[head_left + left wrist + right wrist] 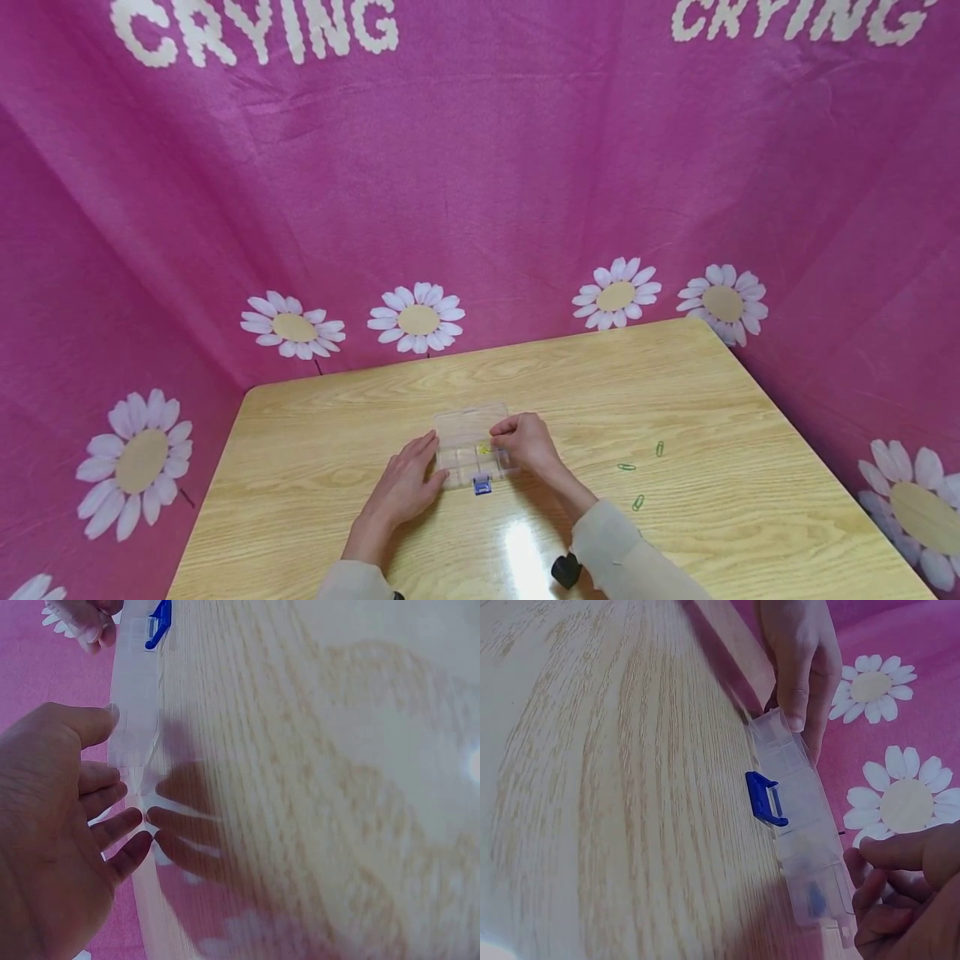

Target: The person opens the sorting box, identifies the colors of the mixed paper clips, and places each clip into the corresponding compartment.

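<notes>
A clear plastic compartment box (457,479) lies on the table with its lid (465,422) raised at the back and a blue latch (482,485) in front. Small yellow pieces (484,448) sit in one compartment; something blue (816,900) shows through the wall of an end one. My left hand (408,483) rests against the box's left end, thumb on its front corner, the other fingers loosely extended. Over the right-hand compartments is my right hand (528,442), fingers curled and thumb close to the index finger. I cannot tell whether a small thing is between those fingertips.
Several green paperclips, among them one paperclip (638,502) nearest the front, lie on the wooden table (337,450) right of the box. A pink curtain (480,208) with daisies surrounds the table's back and sides. A black object (566,571) is by the right wrist.
</notes>
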The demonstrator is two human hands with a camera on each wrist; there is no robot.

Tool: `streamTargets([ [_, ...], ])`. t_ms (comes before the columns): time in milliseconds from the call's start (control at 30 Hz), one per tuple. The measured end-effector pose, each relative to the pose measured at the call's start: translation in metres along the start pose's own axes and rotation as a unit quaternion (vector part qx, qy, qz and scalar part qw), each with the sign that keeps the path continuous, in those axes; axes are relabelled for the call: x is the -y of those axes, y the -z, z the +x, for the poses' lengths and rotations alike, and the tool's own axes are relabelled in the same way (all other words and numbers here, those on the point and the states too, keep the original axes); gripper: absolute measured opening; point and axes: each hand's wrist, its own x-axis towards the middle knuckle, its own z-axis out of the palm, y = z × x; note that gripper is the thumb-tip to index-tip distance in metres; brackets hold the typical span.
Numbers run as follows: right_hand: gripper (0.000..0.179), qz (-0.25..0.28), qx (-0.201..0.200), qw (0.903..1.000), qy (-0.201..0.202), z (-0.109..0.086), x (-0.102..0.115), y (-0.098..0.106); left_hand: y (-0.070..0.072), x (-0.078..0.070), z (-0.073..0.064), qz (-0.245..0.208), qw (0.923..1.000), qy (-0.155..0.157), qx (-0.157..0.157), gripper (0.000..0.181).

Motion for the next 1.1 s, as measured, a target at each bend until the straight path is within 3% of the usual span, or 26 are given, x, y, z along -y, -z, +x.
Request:
streamTargets([
  [300, 0.007, 0.016, 0.005, 0.9999, -0.004, -0.003, 0.002, 0.003, -0.001, 0.0, -0.001, -0.002, 1.0, 0.006, 0.003, 0.065],
  [533, 0.009, 0.019, -0.016, 0.9995, 0.019, -0.006, 0.003, 0.016, 0.001, -0.001, 0.0, -0.005, 0.9999, 0.013, 0.006, 0.065],
  [1100, 0.023, -0.009, -0.054, 0.9985, 0.002, -0.02, -0.026, 0.096, 0.001, -0.001, 0.0, -0.002, 0.9999, 0.009, 0.007, 0.063],
])
